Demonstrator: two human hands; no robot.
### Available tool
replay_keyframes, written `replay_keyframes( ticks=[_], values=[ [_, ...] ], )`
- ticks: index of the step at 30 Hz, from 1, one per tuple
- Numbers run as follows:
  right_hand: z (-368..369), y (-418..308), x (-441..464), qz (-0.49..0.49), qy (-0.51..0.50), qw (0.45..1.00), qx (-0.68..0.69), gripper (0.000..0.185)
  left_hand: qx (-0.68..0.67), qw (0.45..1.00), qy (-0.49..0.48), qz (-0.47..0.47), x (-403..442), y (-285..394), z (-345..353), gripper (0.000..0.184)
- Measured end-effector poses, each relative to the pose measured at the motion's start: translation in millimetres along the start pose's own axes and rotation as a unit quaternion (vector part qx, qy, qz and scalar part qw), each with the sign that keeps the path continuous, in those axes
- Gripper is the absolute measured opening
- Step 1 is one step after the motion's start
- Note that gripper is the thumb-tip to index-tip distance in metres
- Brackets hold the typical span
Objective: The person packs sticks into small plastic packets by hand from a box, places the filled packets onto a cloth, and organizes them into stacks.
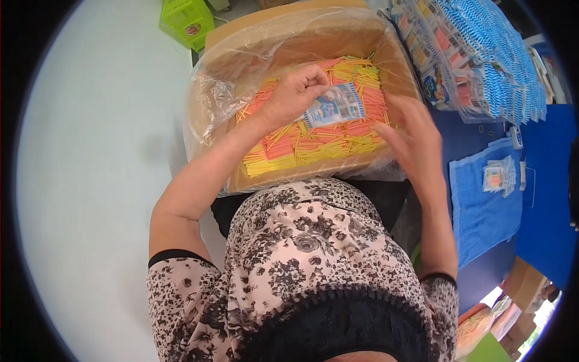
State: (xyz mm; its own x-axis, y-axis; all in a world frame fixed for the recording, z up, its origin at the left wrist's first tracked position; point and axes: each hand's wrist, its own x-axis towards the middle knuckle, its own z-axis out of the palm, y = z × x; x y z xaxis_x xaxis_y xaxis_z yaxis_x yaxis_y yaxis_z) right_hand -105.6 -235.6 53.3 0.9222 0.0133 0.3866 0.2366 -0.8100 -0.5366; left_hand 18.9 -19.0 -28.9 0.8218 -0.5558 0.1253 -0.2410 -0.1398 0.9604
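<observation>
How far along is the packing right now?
Looks done: the blue-striped packets massed at the right, some showing coloured sticks inside; I can't count them. In hand: the left hand holds a printed packet over the box, its fill unclear; the right hand is open beside it, apparently empty. Left: many loose coloured sticks in the box, so probably plenty to go.

Left side: pretty much filled by a plain pale surface [96, 181]
Right side: blue tabletop [546, 199] seen
Bottom right: kinda washed out by bright light [544, 320]
</observation>
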Motion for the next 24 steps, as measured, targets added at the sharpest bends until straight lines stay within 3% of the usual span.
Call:
replay_keyframes(
  ticks=[2, 4, 7, 9, 11, 13, 16, 17, 19, 24],
  values=[
    [21.6, 4.7, 30.0, -0.003, -0.056, 0.998, -0.004, 0.019, -0.108, 0.994, -0.022, -0.025, -5.2, 13.1, 5.8, 0.007],
    [28.4, 0.6, 58.6, 0.086, -0.291, 0.953, -0.001, 0.022, -0.131, 0.990, -0.044, -0.041, -3.7, 16.6, 4.7, 0.010],
    [33.2, 2.9, 78.8, 0.039, -0.270, 0.960, 0.062, 0.023, -0.184, 0.976, -0.090, -0.072, -2.9, 14.4, 5.0, 0.016],
    [38.9, 14.8, 91.1, 0.020, -0.259, 0.961, 0.090, 0.024, -0.120, 0.989, -0.059, -0.069, 5.2, 14.9, 2.9, 0.015],
    [50.9, 34.3, 92.4, 0.028, -0.272, 0.935, 0.224, 0.024, -0.095, 0.993, -0.042, -0.062, 8.2, 11.0, 2.3, 0.015],
    [54.8, 52.1, 90.0, 0.035, -0.280, 0.917, 0.282, 0.025, -0.009, 0.998, 0.038, -0.054, 9.0, 4.7, 0.4, 0.014],
    [49.9, 84.3, 86.6, -0.031, -0.392, 0.918, -0.046, 0.019, 0.038, 0.993, 0.104, -0.043, 14.2, -7.7, -4.5, 0.017],
    [53.9, 95.0, 82.9, -0.030, -0.398, 0.916, -0.050, 0.019, 0.046, 0.991, 0.122, -0.038, 15.9, -13.2, -5.3, 0.018],
    [67.2, 115.1, 75.6, -0.088, -0.368, 0.893, -0.245, 0.016, 0.052, 0.988, 0.144, -0.031, 17.6, -16.4, -6.4, 0.019],
    [97.6, 146.0, 67.0, -0.054, -0.362, 0.902, -0.228, 0.013, 0.085, 0.979, 0.171, -0.069, 21.6, -5.8, -6.1, 0.022]
  ],
)
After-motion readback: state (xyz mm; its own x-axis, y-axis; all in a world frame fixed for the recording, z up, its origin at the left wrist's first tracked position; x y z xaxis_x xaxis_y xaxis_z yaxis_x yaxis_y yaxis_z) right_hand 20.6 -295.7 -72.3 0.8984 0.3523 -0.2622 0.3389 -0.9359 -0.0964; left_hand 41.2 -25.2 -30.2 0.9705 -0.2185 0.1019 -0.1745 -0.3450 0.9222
